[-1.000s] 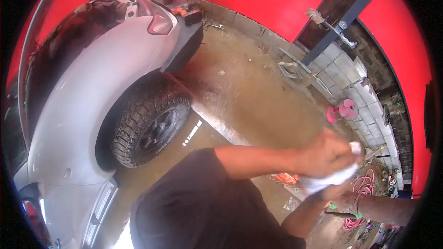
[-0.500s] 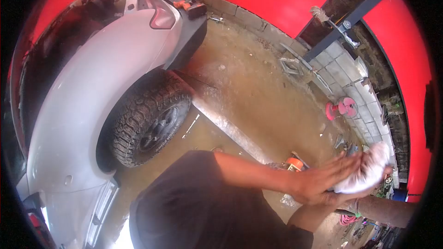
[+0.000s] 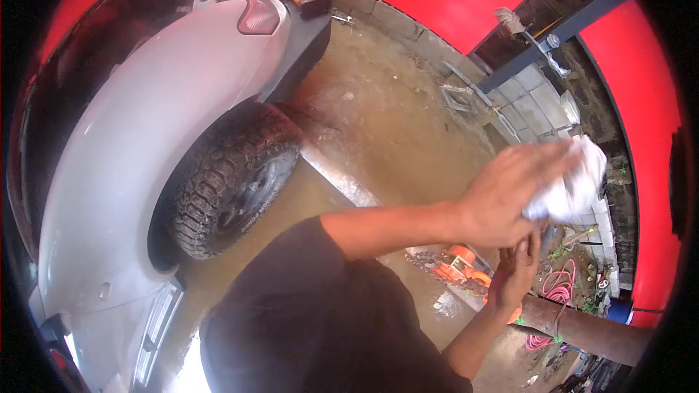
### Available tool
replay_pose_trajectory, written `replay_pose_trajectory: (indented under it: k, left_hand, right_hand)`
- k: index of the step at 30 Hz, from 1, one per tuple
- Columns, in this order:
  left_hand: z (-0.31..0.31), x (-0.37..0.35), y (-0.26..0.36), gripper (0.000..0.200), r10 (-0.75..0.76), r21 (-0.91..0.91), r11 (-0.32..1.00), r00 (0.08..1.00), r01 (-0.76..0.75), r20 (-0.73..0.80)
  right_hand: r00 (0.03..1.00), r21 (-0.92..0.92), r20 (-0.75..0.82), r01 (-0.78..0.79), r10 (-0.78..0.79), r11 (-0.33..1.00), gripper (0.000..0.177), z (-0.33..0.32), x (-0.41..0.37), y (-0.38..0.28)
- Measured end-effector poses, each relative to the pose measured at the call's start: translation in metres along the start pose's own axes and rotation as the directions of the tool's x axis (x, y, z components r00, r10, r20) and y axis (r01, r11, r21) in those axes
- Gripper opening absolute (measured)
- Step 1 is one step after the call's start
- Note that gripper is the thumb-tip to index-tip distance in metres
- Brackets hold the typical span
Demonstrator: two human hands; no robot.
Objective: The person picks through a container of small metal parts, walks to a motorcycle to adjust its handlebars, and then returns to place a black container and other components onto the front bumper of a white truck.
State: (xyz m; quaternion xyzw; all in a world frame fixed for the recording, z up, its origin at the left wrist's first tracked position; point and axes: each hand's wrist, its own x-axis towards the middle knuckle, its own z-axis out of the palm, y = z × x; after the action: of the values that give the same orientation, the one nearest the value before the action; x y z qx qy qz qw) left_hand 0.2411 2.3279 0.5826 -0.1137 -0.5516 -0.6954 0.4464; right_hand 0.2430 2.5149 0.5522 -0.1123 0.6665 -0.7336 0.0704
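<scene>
My left hand reaches across to the right with a bunched white cloth in its fingers, which are blurred by motion. Just below it, my right hand points upward with its fingers apart and slightly bent. Its fingertips are close to the heel of my left hand, and I see nothing held in it. Whether the two hands touch is unclear.
A silver vehicle body with a knobbly tyre stands at left. Muddy ground, an orange chain hoist, a rusty pipe, a pink hose and a block wall are around.
My left hand has risen with the cloth. My right hand has come away from beneath the cloth and now shows below it. The orange hoist and pink hose show more.
</scene>
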Motion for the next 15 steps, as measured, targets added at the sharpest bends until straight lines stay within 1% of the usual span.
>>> replay_pose_trajectory:
  k: [1, 2, 3, 4, 5, 6, 7, 8, 9, 10, 11, 12, 13, 14, 15]
  left_hand:
    - [-0.002, -0.007, -0.002, 0.057, 0.181, 0.130, 0.968, 0.954, -0.216, 0.238]
    - [-0.003, -0.016, -0.005, 0.063, 0.311, 0.191, 0.875, 0.819, -0.445, 0.482]
    - [-0.002, -0.029, -0.004, 0.062, 0.271, 0.066, 0.895, 0.656, -0.441, 0.705]
    - [-0.002, -0.032, -0.008, 0.062, 0.277, 0.060, 0.894, 0.655, -0.443, 0.703]
    - [-0.005, -0.034, -0.012, 0.062, 0.149, 0.026, 0.944, 0.495, -0.329, 0.856]
    - [-0.010, -0.031, -0.011, 0.062, 0.036, 0.025, 0.978, 0.285, -0.207, 0.958]
    - [-0.011, -0.027, -0.007, 0.062, 0.041, 0.019, 0.978, 0.282, -0.206, 0.959]
    - [-0.011, -0.019, 0.002, 0.058, 0.036, 0.039, 0.968, 0.291, -0.248, 0.956]
    - [-0.011, -0.015, 0.007, 0.055, 0.032, 0.061, 0.955, 0.302, -0.291, 0.953]
    - [-0.007, -0.021, 0.002, 0.055, 0.036, 0.058, 0.954, 0.303, -0.295, 0.952]
    - [0.000, -0.036, -0.009, 0.050, 0.178, -0.006, 0.942, 0.484, -0.336, 0.857]
    - [0.006, -0.048, -0.017, 0.046, 0.311, -0.059, 0.920, 0.629, -0.388, 0.712]
    - [0.009, -0.053, -0.021, 0.046, 0.318, -0.060, 0.915, 0.621, -0.399, 0.717]
    - [0.013, -0.057, -0.024, 0.041, 0.259, 0.020, 0.914, 0.623, -0.405, 0.738]
    - [0.016, -0.063, -0.027, 0.037, 0.196, 0.100, 0.910, 0.629, -0.403, 0.752]
  right_hand:
    - [0.997, 0.059, 0.040, -0.064, 0.062, 0.996, 0.053, -0.044, 0.004, 0.027]
    - [0.995, 0.182, -0.063, -0.067, 0.080, 0.981, 0.055, -0.050, -0.004, 0.037]
    - [0.995, 0.177, -0.071, -0.063, 0.077, 0.982, 0.055, -0.053, -0.011, 0.039]
    - [0.979, 0.366, 0.168, -0.169, 0.114, 0.915, 0.057, -0.055, -0.016, 0.040]
    - [0.911, 0.508, 0.402, -0.308, 0.096, 0.804, 0.060, -0.055, -0.017, 0.040]
    - [0.912, 0.509, 0.399, -0.301, 0.089, 0.806, 0.060, -0.051, -0.016, 0.040]
    - [0.943, 0.377, 0.296, -0.262, 0.153, 0.888, 0.062, -0.047, -0.018, 0.040]
    - [0.963, 0.226, 0.179, -0.238, 0.200, 0.945, 0.064, -0.042, -0.020, 0.038]
    - [0.973, 0.065, 0.056, -0.226, 0.223, 0.972, 0.066, -0.037, -0.021, 0.035]
    - [0.974, 0.062, 0.056, -0.221, 0.218, 0.973, 0.066, -0.028, -0.016, 0.032]
    - [0.976, 0.088, 0.146, -0.176, 0.162, 0.981, 0.066, -0.016, -0.007, 0.027]
    - [0.967, 0.120, 0.233, -0.131, 0.100, 0.984, 0.066, -0.002, -0.001, 0.021]
    - [0.978, -0.115, 0.123, -0.154, 0.168, 0.981, 0.066, 0.016, -0.002, 0.010]
    - [0.980, -0.112, 0.125, -0.144, 0.157, 0.983, 0.066, 0.021, -0.001, 0.012]
    - [0.971, 0.004, 0.174, -0.166, 0.163, 0.986, 0.066, 0.021, -0.004, 0.016]
